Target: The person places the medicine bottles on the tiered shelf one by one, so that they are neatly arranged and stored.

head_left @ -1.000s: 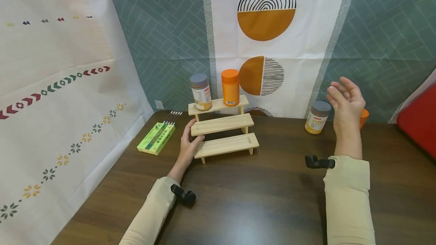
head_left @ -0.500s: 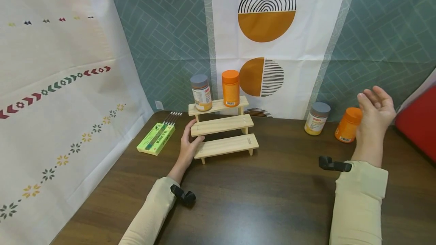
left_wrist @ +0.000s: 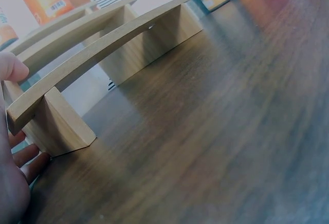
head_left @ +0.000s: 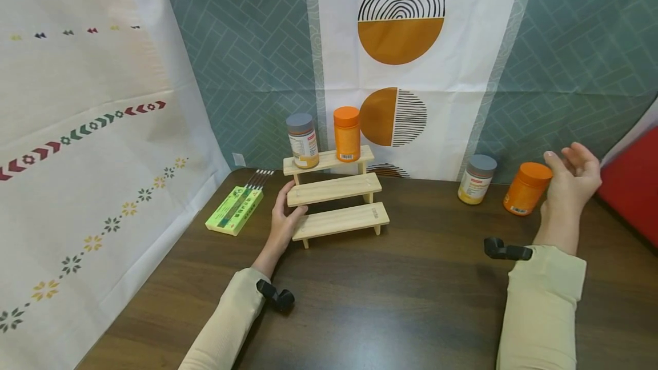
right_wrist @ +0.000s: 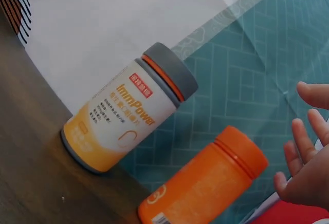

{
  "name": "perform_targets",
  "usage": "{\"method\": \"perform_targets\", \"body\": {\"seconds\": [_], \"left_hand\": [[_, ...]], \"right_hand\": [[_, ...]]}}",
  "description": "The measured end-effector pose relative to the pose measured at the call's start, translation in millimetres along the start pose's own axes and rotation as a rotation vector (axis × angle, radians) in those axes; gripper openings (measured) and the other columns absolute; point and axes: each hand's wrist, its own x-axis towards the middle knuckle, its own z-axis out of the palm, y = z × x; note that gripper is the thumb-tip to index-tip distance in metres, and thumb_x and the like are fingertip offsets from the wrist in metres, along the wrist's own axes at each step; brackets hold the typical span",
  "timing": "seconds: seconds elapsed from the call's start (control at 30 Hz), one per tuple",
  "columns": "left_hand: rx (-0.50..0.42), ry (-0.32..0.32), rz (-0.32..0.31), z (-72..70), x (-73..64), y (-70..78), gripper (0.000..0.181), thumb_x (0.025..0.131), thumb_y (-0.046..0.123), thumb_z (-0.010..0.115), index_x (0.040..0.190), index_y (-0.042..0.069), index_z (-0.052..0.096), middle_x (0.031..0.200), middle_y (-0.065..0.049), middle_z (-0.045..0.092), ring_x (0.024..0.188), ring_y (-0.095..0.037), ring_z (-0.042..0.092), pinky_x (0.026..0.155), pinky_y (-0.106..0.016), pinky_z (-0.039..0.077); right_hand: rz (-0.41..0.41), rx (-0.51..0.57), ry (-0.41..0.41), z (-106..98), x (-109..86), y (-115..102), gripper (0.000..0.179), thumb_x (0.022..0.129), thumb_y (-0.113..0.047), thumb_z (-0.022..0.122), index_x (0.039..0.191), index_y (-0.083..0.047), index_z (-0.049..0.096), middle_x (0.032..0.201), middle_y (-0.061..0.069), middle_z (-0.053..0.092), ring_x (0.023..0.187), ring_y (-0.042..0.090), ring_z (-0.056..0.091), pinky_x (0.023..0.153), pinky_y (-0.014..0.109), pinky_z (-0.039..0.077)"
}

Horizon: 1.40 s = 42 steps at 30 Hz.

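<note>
While the left hand (head_left: 283, 217) is gripping the wooden rack (head_left: 334, 189), the right hand (head_left: 572, 181) is hovering loose-fingered, nearer the orange bottle (head_left: 526, 190); that is standing upright, just leftward.

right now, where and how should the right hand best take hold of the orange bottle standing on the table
Probably round the body of the orange bottle, just below its cap, coming from its right. It is round and upright, the right hand is open on that side, and the gray-capped jar stands to its left.
</note>
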Motion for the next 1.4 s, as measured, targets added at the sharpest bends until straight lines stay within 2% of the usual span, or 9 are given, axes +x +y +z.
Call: {"method": "perform_targets", "body": {"seconds": [0.3, 0.47, 0.63, 0.9, 1.1, 1.27, 1.4], "left_hand": [[0.001, 0.009, -0.004, -1.1, -0.7, 2.2, 0.067, 0.088, -0.003, 0.055, 0.150, 0.013, 0.035, 0.149, -0.013, 0.042, 0.124, -0.022, 0.045, 0.097, -0.020, 0.038], [0.007, 0.009, -0.011, -1.6, -0.8, 3.8, 0.068, 0.087, -0.003, 0.055, 0.150, 0.013, 0.035, 0.149, -0.014, 0.041, 0.127, -0.024, 0.044, 0.099, -0.024, 0.037], [0.003, 0.000, 0.000, -0.1, 0.2, 2.8, 0.068, 0.088, -0.002, 0.056, 0.150, 0.011, 0.034, 0.151, -0.016, 0.039, 0.128, -0.026, 0.044, 0.097, -0.019, 0.038], [-0.010, 0.000, 0.002, -0.5, 0.0, 1.6, 0.068, 0.088, -0.003, 0.056, 0.150, 0.011, 0.034, 0.151, -0.018, 0.038, 0.125, -0.023, 0.045, 0.094, -0.016, 0.039], [-0.012, -0.004, 0.000, -0.1, 1.7, 2.0, 0.069, 0.088, -0.006, 0.055, 0.151, 0.008, 0.031, 0.153, -0.022, 0.034, 0.128, -0.024, 0.043, 0.094, -0.014, 0.039], [-0.035, -0.002, 0.007, 0.0, 2.3, 0.6, 0.070, 0.088, -0.007, 0.055, 0.151, 0.006, 0.030, 0.153, -0.022, 0.034, 0.128, -0.023, 0.042, 0.094, -0.014, 0.039], [-0.030, -0.005, 0.003, 0.2, 1.5, 0.5, 0.068, 0.089, -0.006, 0.054, 0.151, 0.008, 0.031, 0.153, -0.021, 0.035, 0.126, -0.019, 0.044, 0.094, -0.013, 0.039]], "right_hand": [[0.163, -0.130, 0.004, -4, 7.1, 10, 0.063, 0.079, 0.000, 0.076, 0.135, -0.019, 0.053, 0.114, -0.013, 0.046, 0.117, 0.003, 0.037, 0.095, 0.012, 0.035], [0.246, -0.105, -0.007, -6, 10.4, 18, 0.068, 0.081, -0.001, 0.075, 0.141, -0.020, 0.048, 0.115, -0.013, 0.044, 0.114, 0.001, 0.037, 0.105, 0.013, 0.031], [0.294, -0.085, 0.007, -10, 12.1, 22, 0.068, 0.082, 0.001, 0.073, 0.141, -0.020, 0.047, 0.118, -0.014, 0.043, 0.115, 0.000, 0.038, 0.109, 0.014, 0.029], [0.328, -0.152, 0.010, -15, 14.2, 31, 0.065, 0.083, -0.009, 0.075, 0.141, -0.022, 0.047, 0.114, -0.017, 0.043, 0.118, 0.000, 0.038, 0.113, 0.015, 0.025], [0.315, -0.174, -0.028, -18, 13.1, 35, 0.070, 0.084, -0.013, 0.076, 0.145, -0.025, 0.043, 0.114, -0.018, 0.042, 0.118, 0.002, 0.039, 0.115, 0.019, 0.024], [0.311, -0.245, -0.081, -20, 12.1, 37, 0.080, 0.082, -0.014, 0.078, 0.148, -0.030, 0.036, 0.137, -0.018, 0.040, 0.128, 0.004, 0.038, 0.122, 0.027, 0.017], [0.309, -0.320, -0.092, -20, 12.5, 39, 0.085, 0.080, -0.016, 0.079, 0.149, -0.032, 0.033, 0.154, -0.017, 0.030, 0.139, 0.004, 0.032, 0.122, 0.026, 0.015]]}}
